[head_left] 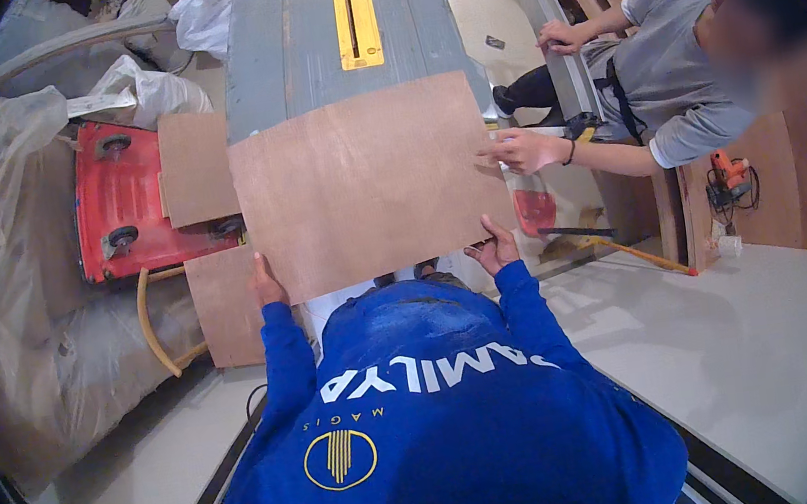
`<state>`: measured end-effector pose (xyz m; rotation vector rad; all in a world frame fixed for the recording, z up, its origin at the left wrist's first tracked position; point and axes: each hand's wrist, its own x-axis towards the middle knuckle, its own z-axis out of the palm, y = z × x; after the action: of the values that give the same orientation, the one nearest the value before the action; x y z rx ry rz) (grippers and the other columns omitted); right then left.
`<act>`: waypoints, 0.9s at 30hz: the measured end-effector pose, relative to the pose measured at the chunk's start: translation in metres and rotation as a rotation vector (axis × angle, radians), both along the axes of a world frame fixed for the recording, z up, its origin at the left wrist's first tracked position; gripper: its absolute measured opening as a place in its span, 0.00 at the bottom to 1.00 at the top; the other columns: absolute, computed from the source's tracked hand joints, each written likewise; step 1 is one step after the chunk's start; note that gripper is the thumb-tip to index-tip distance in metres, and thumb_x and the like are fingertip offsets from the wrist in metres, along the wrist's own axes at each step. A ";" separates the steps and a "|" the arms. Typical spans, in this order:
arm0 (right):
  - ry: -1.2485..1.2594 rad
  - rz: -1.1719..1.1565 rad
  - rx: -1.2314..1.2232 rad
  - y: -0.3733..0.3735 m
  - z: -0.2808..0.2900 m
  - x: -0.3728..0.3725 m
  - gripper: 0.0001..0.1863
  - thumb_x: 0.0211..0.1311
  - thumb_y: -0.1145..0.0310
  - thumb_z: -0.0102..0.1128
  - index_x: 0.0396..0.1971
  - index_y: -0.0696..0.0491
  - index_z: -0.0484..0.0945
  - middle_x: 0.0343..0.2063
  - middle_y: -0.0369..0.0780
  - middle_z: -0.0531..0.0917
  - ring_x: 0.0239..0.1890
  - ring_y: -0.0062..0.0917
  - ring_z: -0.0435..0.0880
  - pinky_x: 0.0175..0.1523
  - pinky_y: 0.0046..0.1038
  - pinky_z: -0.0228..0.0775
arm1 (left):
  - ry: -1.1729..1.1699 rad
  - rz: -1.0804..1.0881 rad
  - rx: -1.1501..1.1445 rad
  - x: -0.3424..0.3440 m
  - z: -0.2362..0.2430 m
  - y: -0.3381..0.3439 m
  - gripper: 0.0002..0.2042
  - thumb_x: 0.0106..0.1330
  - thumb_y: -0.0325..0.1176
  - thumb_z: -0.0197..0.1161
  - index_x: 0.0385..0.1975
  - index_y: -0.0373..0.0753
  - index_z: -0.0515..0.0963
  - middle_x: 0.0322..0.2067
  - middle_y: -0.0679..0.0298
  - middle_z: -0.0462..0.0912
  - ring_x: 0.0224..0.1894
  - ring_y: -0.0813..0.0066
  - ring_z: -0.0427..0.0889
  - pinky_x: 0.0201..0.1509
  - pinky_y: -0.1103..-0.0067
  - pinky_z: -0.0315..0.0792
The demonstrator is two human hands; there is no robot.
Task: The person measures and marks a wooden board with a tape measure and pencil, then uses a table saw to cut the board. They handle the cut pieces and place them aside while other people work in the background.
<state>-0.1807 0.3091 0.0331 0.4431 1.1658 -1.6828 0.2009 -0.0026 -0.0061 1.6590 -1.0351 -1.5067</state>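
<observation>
A rectangular plywood sheet [365, 181] lies over the near end of a grey table-saw top [287, 45], which has a yellow insert plate [358, 18]. My left hand [268, 281] grips the sheet's near left corner. My right hand [490, 246] holds its near right corner, some fingers hidden underneath. A co-worker's hand [522, 149] reaches to the sheet's right edge; their other hand [560, 36] rests on the metal fence [542, 3].
A co-worker [663, 69] stands at the right side. Leftward are a red platform trolley [117, 212] with wheels upward, loose boards [222, 330] and plastic-covered material [26, 298]. An orange power tool [729, 174] and red dustpan [535, 211] are at the right.
</observation>
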 end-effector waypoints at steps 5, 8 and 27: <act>-0.003 0.006 0.039 -0.008 0.002 0.004 0.27 0.58 0.52 0.72 0.54 0.47 0.76 0.45 0.41 0.80 0.49 0.37 0.80 0.44 0.47 0.75 | 0.050 -0.041 -0.038 -0.002 0.007 -0.020 0.27 0.73 0.47 0.58 0.55 0.24 0.76 0.50 0.52 0.83 0.51 0.65 0.82 0.57 0.72 0.74; -0.006 0.079 -0.032 -0.007 0.006 0.004 0.26 0.61 0.51 0.69 0.56 0.46 0.76 0.47 0.42 0.83 0.48 0.39 0.82 0.45 0.45 0.74 | -0.078 -0.075 0.017 0.001 0.013 -0.030 0.26 0.72 0.46 0.60 0.53 0.23 0.77 0.46 0.53 0.84 0.48 0.67 0.82 0.54 0.73 0.74; 0.100 0.937 -0.038 -0.072 0.045 0.025 0.26 0.67 0.44 0.61 0.50 0.51 0.82 0.42 0.42 0.86 0.40 0.30 0.86 0.42 0.36 0.77 | -0.748 0.010 -0.086 0.060 0.054 -0.101 0.44 0.64 0.71 0.53 0.42 0.22 0.83 0.44 0.34 0.83 0.51 0.44 0.82 0.56 0.60 0.71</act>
<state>-0.1557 0.2369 0.0782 -0.2130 1.1485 -0.9037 0.2607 -0.1033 0.0482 2.2138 -1.4317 -0.8023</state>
